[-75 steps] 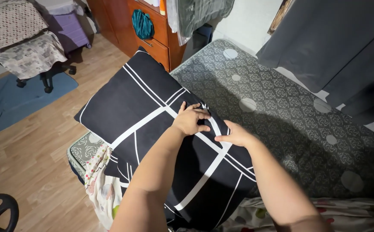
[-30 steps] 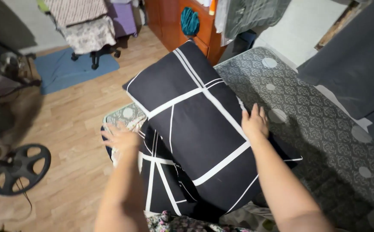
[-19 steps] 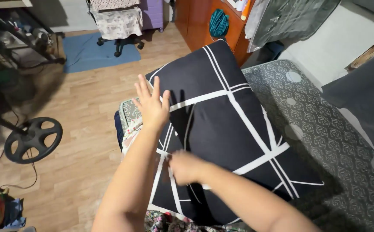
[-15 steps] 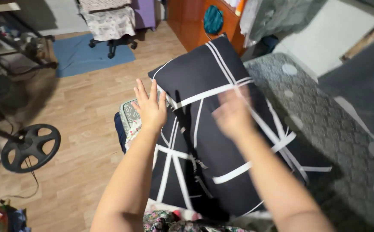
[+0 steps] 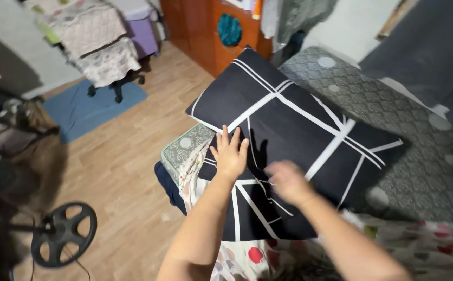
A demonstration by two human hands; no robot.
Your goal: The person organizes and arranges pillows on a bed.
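Observation:
A large black pillow with white stripes [image 5: 294,119] lies on a grey patterned mattress [image 5: 424,161], partly over a second black striped pillow [image 5: 247,213]. My left hand [image 5: 230,153] rests flat, fingers spread, on the near left edge where the two pillows meet. My right hand [image 5: 287,182] is blurred over the lower pillow; whether it grips the fabric is unclear.
A floral sheet [image 5: 419,244] bunches at the mattress's near edge. A wooden floor [image 5: 117,171] lies to the left, with a fan base [image 5: 65,234], a blue mat [image 5: 81,109], a draped office chair [image 5: 104,57] and a wooden cabinet [image 5: 205,36].
The upper pillow has swung round and settled flatter on the mattress. My left hand slid down to the pillows' near edge. My right hand dropped from the pillow's middle to the lower pillow.

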